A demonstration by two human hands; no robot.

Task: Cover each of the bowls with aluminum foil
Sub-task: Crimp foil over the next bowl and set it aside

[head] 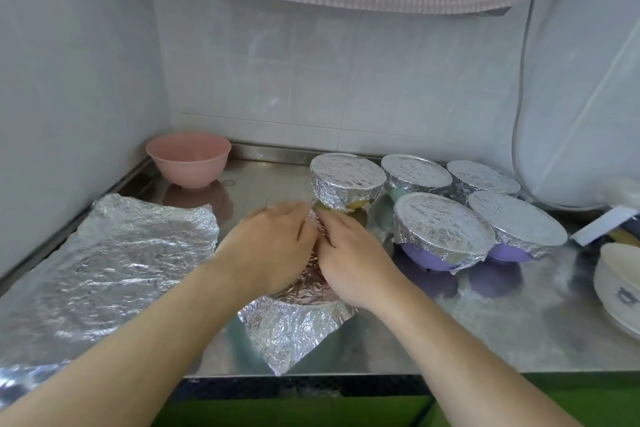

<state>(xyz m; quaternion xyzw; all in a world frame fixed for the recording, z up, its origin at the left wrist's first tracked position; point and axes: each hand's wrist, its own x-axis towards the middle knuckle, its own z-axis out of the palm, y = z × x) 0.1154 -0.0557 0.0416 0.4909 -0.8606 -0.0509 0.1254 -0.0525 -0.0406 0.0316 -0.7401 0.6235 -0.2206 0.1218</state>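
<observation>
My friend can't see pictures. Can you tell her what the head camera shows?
Two hands, left hand and right hand, press a foil sheet over a bowl hidden under them on a steel counter. Five foil-covered bowls sit to the right; an uncovered pink bowl and a spare foil sheet lie to the left.

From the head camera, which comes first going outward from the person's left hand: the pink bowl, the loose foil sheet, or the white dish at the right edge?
From the left hand:
1. Loose foil sheet, just to its left on the counter.
2. Pink bowl, uncovered, in the back left corner.
3. White dish, far off at the right edge.
</observation>
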